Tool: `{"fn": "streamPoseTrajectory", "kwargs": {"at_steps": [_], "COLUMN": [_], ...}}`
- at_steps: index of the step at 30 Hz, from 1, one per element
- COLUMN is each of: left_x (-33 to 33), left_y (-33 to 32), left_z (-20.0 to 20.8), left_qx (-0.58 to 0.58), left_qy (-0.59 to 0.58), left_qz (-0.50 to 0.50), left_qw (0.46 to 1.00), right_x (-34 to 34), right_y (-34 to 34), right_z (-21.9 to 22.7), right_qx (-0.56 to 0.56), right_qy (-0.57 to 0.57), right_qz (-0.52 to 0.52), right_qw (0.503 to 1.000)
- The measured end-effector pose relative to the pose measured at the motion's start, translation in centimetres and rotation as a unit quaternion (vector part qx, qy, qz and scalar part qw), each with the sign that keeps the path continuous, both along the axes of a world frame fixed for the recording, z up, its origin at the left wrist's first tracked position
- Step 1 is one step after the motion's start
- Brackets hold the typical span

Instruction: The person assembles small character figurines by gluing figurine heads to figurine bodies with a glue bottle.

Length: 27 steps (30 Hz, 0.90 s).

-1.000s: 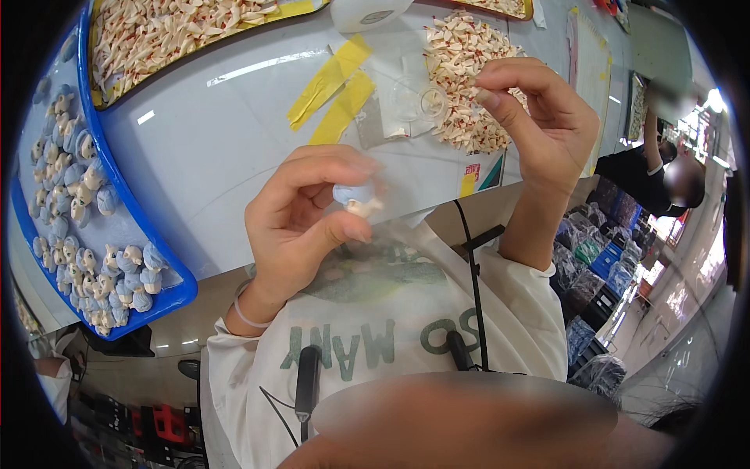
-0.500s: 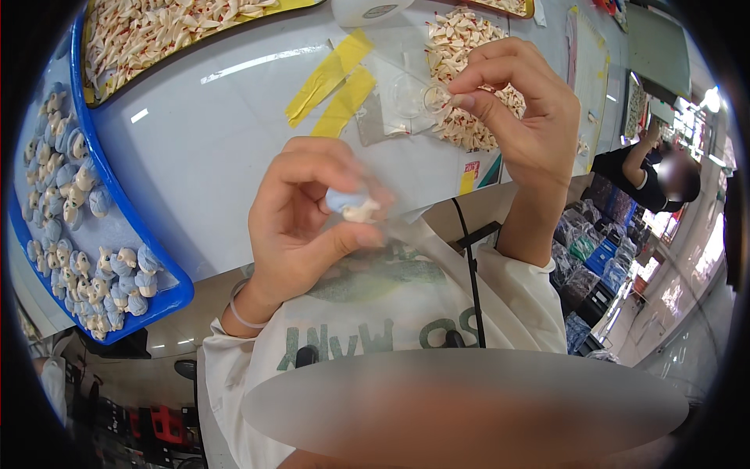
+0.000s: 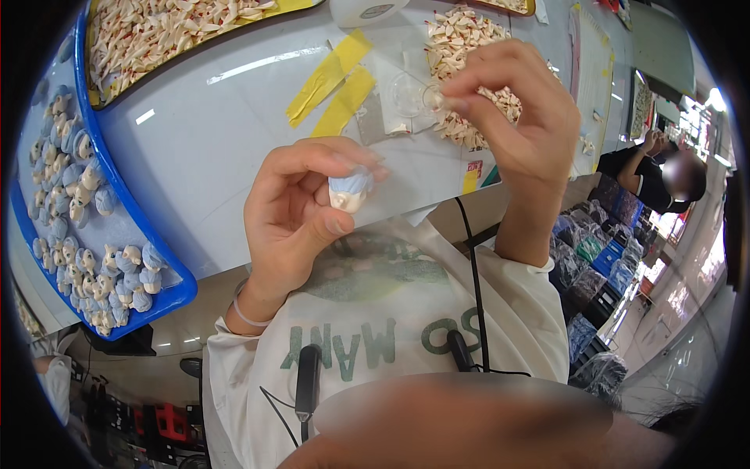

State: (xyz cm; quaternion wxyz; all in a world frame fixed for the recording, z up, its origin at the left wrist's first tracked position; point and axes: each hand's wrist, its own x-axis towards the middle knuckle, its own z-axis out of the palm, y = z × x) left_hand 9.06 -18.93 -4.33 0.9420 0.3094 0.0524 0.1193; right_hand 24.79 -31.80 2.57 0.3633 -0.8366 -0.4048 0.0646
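Note:
Between the thumb and fingers of my left hand (image 3: 285, 207) is a small doll head (image 3: 348, 192) with a light blue cap or hair and a cream face, held above the table's near edge. My right hand (image 3: 535, 117) pinches a small cream piece (image 3: 437, 100) at its fingertips, above the right rim of a clear round dish (image 3: 405, 95). Just beyond those fingers lies a heap of small cream pointed pieces (image 3: 461, 35) with red marks. The fingers partly hide the pinched piece, so its exact shape is unclear.
A blue tray (image 3: 186, 288) at the left carries many similar doll heads (image 3: 98, 281). Another tray (image 3: 226, 37) of cream pieces stands at the far left. Yellow tape strips (image 3: 332, 78) cross the table (image 3: 195, 156). A person (image 3: 664, 176) is at the far right.
The doll head has turned and tilted in my left hand, its blue top now up and cream part down. My right hand has shifted slightly left, still pinching by the dish.

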Motion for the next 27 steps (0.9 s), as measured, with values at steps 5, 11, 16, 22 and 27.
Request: {"fn": "streamPoseTrajectory", "kwargs": {"at_steps": [5, 11, 16, 22, 27], "left_x": [0.1, -0.2, -0.4, -1.0, -0.8], "left_y": [-0.2, -0.5, -0.6, -0.4, -0.6], "left_z": [0.0, -0.3, -0.2, -0.1, 0.0], "left_qx": [0.051, 0.087, 0.168, 0.299, 0.387], "left_qy": [0.010, -0.013, -0.018, -0.016, -0.029], "left_qz": [0.020, 0.053, 0.085, 0.104, 0.137], "left_qw": [0.998, 0.995, 0.982, 0.948, 0.912], "right_x": [-3.2, -5.3, -6.1, -6.6, -7.0], "right_y": [-0.5, 0.0, 0.4, 0.4, 0.2], "right_z": [0.9, 0.1, -0.6, -1.1, -1.0], "right_qx": [0.138, 0.131, 0.140, 0.130, 0.149], "right_qy": [0.162, 0.251, 0.284, 0.118, 0.137], "right_qz": [-0.012, 0.034, 0.000, 0.021, 0.016], "right_qw": [0.977, 0.958, 0.949, 0.984, 0.979]}}
